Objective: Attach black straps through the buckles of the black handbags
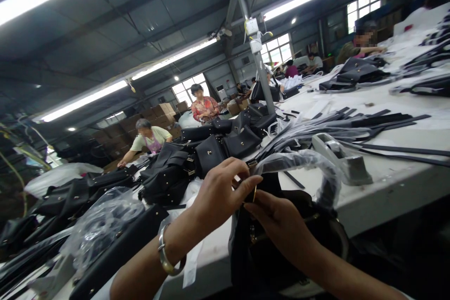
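Note:
My left hand [223, 187], with a bangle on its wrist, is closed in a pinch at the top of a black handbag [291, 248]. Just below its thumb shows a thin gold-coloured metal piece [255, 193]. From the right, my right hand [279, 218] pinches around the lower part of the same piece, fingertips close to the left thumb. The handbag hangs at the table's front edge, partly hidden by my right forearm. Its handle [302, 160], wrapped in clear plastic, arches up to the right of my hands. Where the metal piece joins the bag is too dark to tell.
A grey tape dispenser [341, 159] stands on the white table [397, 180] beside many black straps [316, 129]. Black handbags [211, 152] crowd the left and far side. Crumpled clear plastic [105, 225] lies at left. A post [263, 82] rises behind; several people work farther off.

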{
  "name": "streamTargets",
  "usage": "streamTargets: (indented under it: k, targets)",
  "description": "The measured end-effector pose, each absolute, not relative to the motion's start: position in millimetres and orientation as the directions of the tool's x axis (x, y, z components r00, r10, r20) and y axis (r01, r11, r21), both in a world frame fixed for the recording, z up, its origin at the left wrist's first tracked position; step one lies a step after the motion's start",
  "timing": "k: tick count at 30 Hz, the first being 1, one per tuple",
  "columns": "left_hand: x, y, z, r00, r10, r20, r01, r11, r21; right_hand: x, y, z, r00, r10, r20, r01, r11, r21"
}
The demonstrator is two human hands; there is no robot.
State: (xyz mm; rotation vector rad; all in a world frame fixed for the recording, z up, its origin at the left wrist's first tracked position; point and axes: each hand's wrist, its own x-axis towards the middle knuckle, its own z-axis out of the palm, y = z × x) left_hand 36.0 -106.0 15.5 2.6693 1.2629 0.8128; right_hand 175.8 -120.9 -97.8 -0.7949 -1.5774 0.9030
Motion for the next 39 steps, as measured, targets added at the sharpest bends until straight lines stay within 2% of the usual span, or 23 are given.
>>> streamTargets:
  k: [2, 6, 9, 12, 16, 20, 26, 29, 34, 37, 39]
  targets:
    - [40.1, -100.3, 14.1, 0.453, 0.796, 0.402, 0.676, -0.601, 0.427, 177.0, -122.2, -95.3, -0.174, 0.863, 0.474, 0.043, 0.487, -0.872]
    - [44.9, -88.1, 14.0, 0.444, 0.868, 0.222, 0.484, -0.441, 0.756, 180.5, -124.5, -91.6, -0.167, 0.875, 0.454, 0.032, 0.465, -0.885]
    - [47.3, -85.4, 16.1, 0.440, 0.894, 0.088, 0.418, -0.290, 0.861, 182.5, -124.5, -93.1, -0.169, 0.888, 0.428, -0.010, 0.433, -0.901]
    - [49.7, -88.0, 15.7, 0.457, 0.889, 0.007, 0.416, -0.220, 0.882, 182.1, -123.1, -97.6, -0.182, 0.887, 0.425, -0.054, 0.423, -0.905]
    - [53.7, -94.8, 12.8, 0.454, 0.891, -0.014, 0.382, -0.181, 0.907, 179.5, -123.4, -100.5, -0.178, 0.888, 0.424, -0.123, 0.408, -0.905]
    - [57.6, -102.5, 14.6, 0.437, 0.899, -0.014, 0.284, -0.123, 0.951, 178.7, -126.5, -97.3, -0.221, 0.921, 0.321, -0.281, 0.255, -0.925]
    - [52.4, -105.2, 14.7, 0.551, 0.835, 0.006, 0.271, -0.186, 0.944, 183.2, -125.8, -94.1, -0.246, 0.936, 0.253, -0.394, 0.142, -0.908]
    - [49.7, -102.9, 8.7, 0.573, 0.819, 0.031, 0.270, -0.225, 0.936, 183.1, -124.3, -96.8, -0.234, 0.942, 0.241, -0.374, 0.142, -0.917]
    - [52.7, -104.1, 0.0, 0.508, 0.856, 0.097, 0.223, -0.239, 0.945, 184.1, -121.6, -102.0, -0.264, 0.923, 0.280, -0.318, 0.191, -0.929]
    - [52.3, -106.4, -2.3, 0.471, 0.874, 0.119, 0.201, -0.237, 0.950, 195.8, -121.2, -99.6, -0.273, 0.908, 0.318, -0.153, 0.285, -0.946]
    - [49.9, -106.8, -4.5, 0.444, 0.887, 0.123, 0.176, -0.221, 0.959, 206.4, -121.6, -94.8, -0.192, 0.921, 0.339, -0.020, 0.341, -0.940]
